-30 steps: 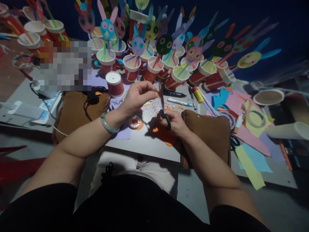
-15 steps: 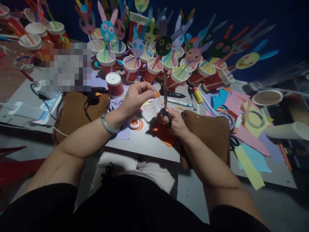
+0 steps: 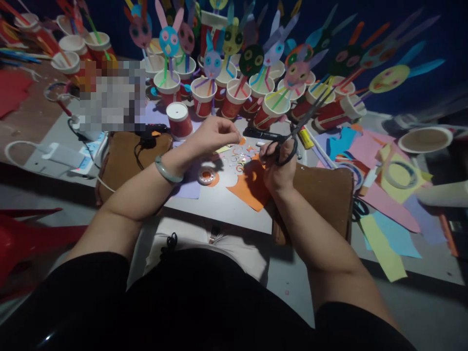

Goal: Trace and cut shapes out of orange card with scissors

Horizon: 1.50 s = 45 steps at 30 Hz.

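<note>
My left hand [image 3: 217,134] is closed in a pinch on a small orange paper piece [image 3: 242,141], held above the table; the fingers hide part of it. In my right hand [image 3: 280,168] are black-handled scissors [image 3: 306,119], fingers in the loops and blades pointing up to the far right, away from the paper. Beneath the right hand lies an orange paper sheet [image 3: 250,189] with a curved cut edge. Tiny paper scraps [image 3: 239,160] are strewn between the hands. A small white ring-shaped roll [image 3: 206,175] rests on an orange paper disc near my left wrist.
Several red-and-white cups [image 3: 203,95] with paper rabbit figures stand across the back. An upside-down cup [image 3: 179,121] sits left of centre. Brown pads [image 3: 124,151] lie under the forearms. Coloured paper [image 3: 365,151], a tape roll [image 3: 401,174] and another pair of scissors [image 3: 360,208] are right.
The scissors have swung from upright beside the orange piece to tilted toward the far right, as my right hand turned and moved right. My left hand keeps its pinch. The view has shifted slightly.
</note>
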Tool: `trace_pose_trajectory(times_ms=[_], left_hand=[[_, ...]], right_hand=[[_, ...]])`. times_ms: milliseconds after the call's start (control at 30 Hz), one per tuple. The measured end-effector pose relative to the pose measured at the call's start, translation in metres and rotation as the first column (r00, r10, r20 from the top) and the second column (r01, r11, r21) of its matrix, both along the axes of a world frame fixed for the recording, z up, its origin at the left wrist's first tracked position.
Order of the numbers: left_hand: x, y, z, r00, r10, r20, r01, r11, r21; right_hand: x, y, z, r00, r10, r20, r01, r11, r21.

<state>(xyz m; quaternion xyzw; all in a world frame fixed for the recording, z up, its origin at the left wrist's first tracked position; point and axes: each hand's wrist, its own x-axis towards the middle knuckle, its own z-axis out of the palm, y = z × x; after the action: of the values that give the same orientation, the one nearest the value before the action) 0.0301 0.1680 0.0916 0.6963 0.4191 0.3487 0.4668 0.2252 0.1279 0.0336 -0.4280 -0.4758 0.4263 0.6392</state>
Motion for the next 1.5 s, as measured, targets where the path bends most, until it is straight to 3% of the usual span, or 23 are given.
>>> trace_pose_trajectory(times_ms=[67, 133, 233, 300, 533, 700, 833, 1067, 1200, 1333, 1500], left_hand=[[-0.009, 0.001, 0.013, 0.947, -0.237, -0.217, 0.238, 0.971, -0.022], [-0.018, 0.001, 0.024, 0.798, -0.425, -0.428, 0.426, 0.899, -0.101], [-0.029, 0.001, 0.031, 0.58, -0.522, -0.625, 0.493, 0.836, -0.242], [-0.033, 0.0, 0.028, 0.501, -0.527, -0.687, 0.469, 0.832, -0.297], [-0.035, -0.011, 0.009, 0.502, -0.383, -0.775, 0.299, 0.918, -0.26], [-0.031, -0.025, 0.012, 0.408, -0.245, -0.88, 0.256, 0.955, -0.147], [-0.03, -0.031, 0.011, 0.359, -0.202, -0.911, 0.225, 0.966, -0.126], [-0.031, -0.041, 0.005, 0.396, -0.12, -0.91, 0.236, 0.971, -0.025], [-0.026, -0.048, 0.003, 0.366, -0.03, -0.93, 0.208, 0.977, 0.051], [-0.022, -0.054, 0.001, 0.315, 0.036, -0.948, 0.198, 0.975, 0.103], [-0.019, -0.056, 0.002, 0.314, 0.084, -0.946, 0.192, 0.97, 0.15]], right_hand=[[0.0, 0.002, -0.003, 1.0, -0.02, 0.01, 0.02, 1.0, 0.018], [-0.001, 0.003, -0.005, 0.999, -0.02, 0.029, 0.019, 0.999, 0.026], [-0.002, 0.004, -0.006, 0.998, -0.002, 0.056, 0.0, 1.0, 0.03], [-0.003, 0.004, -0.006, 0.997, 0.009, 0.08, -0.012, 0.999, 0.038], [-0.001, 0.001, 0.0, 0.992, -0.005, 0.127, 0.007, 1.0, -0.014], [0.002, 0.006, 0.007, 0.992, -0.13, -0.006, 0.13, 0.988, 0.087], [0.004, 0.012, 0.011, 0.977, -0.213, -0.026, 0.215, 0.974, 0.069], [0.005, 0.016, 0.011, 0.978, -0.196, -0.065, 0.199, 0.979, 0.035], [0.007, 0.017, 0.011, 0.991, -0.126, -0.052, 0.125, 0.992, -0.014], [0.008, 0.018, 0.009, 0.992, -0.12, -0.034, 0.122, 0.991, 0.063], [0.005, 0.015, 0.01, 0.985, -0.17, 0.023, 0.167, 0.981, 0.099]])
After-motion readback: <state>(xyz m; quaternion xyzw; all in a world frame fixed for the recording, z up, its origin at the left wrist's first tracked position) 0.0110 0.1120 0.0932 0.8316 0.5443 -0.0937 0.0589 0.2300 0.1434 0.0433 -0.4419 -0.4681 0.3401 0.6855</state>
